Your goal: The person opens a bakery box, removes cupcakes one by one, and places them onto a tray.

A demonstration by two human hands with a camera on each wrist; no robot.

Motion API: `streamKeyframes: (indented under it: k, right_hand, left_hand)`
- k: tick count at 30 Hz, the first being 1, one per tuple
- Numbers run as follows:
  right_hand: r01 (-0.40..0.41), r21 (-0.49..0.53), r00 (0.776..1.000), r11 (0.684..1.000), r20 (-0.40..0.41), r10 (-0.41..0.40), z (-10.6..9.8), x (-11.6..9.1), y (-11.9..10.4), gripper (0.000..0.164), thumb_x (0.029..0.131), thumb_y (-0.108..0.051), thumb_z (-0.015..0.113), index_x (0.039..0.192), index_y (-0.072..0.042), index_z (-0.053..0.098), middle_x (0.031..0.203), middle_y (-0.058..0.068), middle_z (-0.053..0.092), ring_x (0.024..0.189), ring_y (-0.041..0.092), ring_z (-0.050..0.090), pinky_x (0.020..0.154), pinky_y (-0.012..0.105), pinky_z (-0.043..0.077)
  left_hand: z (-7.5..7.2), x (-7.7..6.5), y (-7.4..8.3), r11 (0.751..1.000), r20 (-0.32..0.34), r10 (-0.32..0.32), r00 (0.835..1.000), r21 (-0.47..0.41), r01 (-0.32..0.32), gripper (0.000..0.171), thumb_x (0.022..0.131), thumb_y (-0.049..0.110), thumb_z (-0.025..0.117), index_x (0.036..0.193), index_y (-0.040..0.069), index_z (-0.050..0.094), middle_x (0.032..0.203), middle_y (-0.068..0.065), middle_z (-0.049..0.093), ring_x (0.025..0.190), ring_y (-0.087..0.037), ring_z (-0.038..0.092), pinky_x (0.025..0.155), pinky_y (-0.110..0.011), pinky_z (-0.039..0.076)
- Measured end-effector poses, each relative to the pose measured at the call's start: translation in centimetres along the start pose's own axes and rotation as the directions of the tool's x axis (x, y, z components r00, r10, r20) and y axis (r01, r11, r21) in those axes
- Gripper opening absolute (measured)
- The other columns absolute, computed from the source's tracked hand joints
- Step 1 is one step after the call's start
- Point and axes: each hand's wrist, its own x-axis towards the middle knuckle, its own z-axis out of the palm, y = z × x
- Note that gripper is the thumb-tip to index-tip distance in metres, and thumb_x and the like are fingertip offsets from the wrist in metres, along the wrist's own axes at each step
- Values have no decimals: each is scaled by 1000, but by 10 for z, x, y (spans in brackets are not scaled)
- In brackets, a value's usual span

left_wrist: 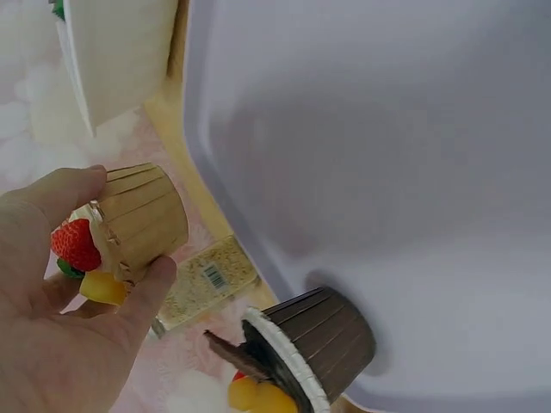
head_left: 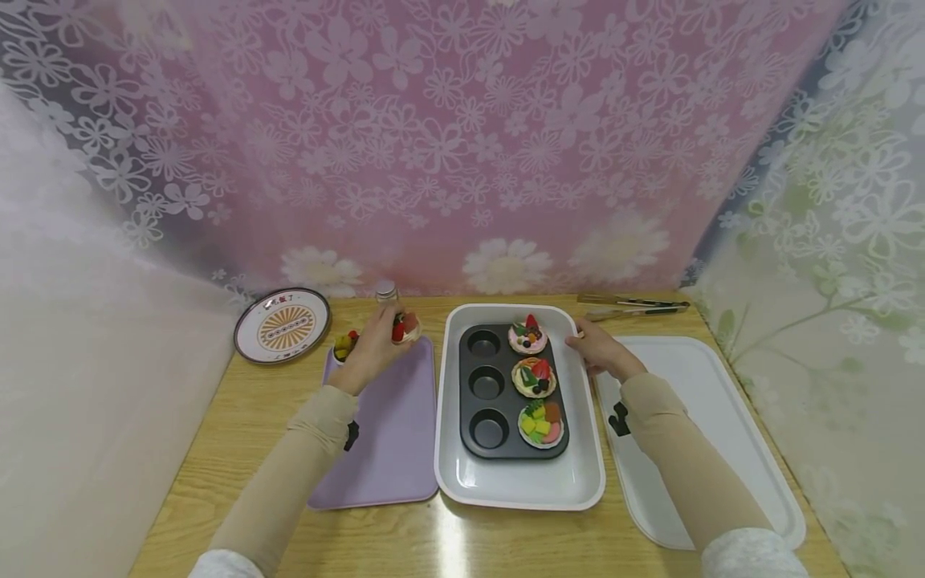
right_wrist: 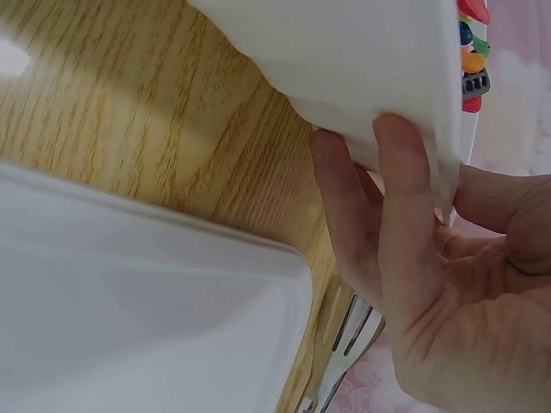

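My left hand (head_left: 370, 351) holds a fruit-topped cupcake (left_wrist: 142, 217) in a tan pleated cup, above the back of the purple tray (head_left: 393, 437). Thumb and fingers pinch the cup's sides in the left wrist view. A second cupcake in a dark brown cup (left_wrist: 320, 340) stands on that tray. My right hand (head_left: 605, 353) grips the right rim of a deep white tray (head_left: 499, 488), thumb over the edge and fingers against its outer wall. Inside lies a dark muffin pan (head_left: 507, 401). Its right column carries a pink tart (head_left: 528, 337), a strawberry tart (head_left: 534, 377) and a mixed-fruit tart (head_left: 540, 424); its left cups are bare.
A round patterned plate (head_left: 282, 325) lies at the back left. Behind the purple tray is a small jar (head_left: 386, 292) with a metal lid. Tongs (head_left: 636, 307) lie at the back right, beyond a flat white tray (head_left: 711, 433). A floral curtain closes the back.
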Motion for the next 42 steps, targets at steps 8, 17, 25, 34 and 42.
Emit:
streamKeyframes:
  k: [8, 17, 25, 34, 42]
  right_hand:
    - [3, 11, 1000, 1000, 8, -3, -1, 1, 3, 46, 115, -25, 39, 154, 0, 32, 139, 34, 54, 102, 34, 70, 74, 43, 64]
    - [0, 26, 1000, 1000, 17, 0, 0, 1, 3, 47, 116, -24, 38, 155, 0, 31, 143, 36, 52, 110, 39, 71, 79, 47, 65]
    - [2, 16, 1000, 1000, 12, -2, 0, 3, 5, 46, 115, -25, 39, 153, 1, 33, 138, 34, 54, 100, 32, 72, 76, 43, 64]
    - [5, 10, 1000, 1000, 4, -5, 1, 4, 5, 46, 115, -25, 41, 153, 1, 34, 135, 32, 56, 96, 31, 71, 74, 41, 63]
    - [9, 12, 1000, 1000, 9, -9, 0, 2, 3, 45, 115, -25, 40, 151, 0, 35, 133, 31, 56, 93, 27, 70, 73, 41, 63]
  left_hand:
    - [8, -1, -10, 997, 35, -71, 997, 5, 71, 66, 96, 16, 78, 149, -5, 45, 151, -27, 45, 132, -43, 56, 106, -54, 54]
    - [16, 0, -18, 995, 34, -95, 995, 33, 94, 62, 96, 17, 77, 146, -4, 46, 152, -30, 43, 127, -46, 58, 105, -57, 53]
    - [22, 2, -22, 992, 74, -125, 989, 30, 123, 66, 97, 14, 76, 150, -5, 43, 150, -31, 43, 130, -46, 57, 108, -56, 51]
    - [27, 2, -28, 990, 100, -143, 985, 9, 143, 72, 97, 14, 76, 156, -3, 38, 152, -30, 42, 133, -45, 54, 109, -57, 50]
    - [28, 3, -30, 986, 110, -166, 980, -12, 168, 75, 97, 15, 76, 159, 0, 36, 155, -29, 40, 135, -46, 54, 109, -57, 50]
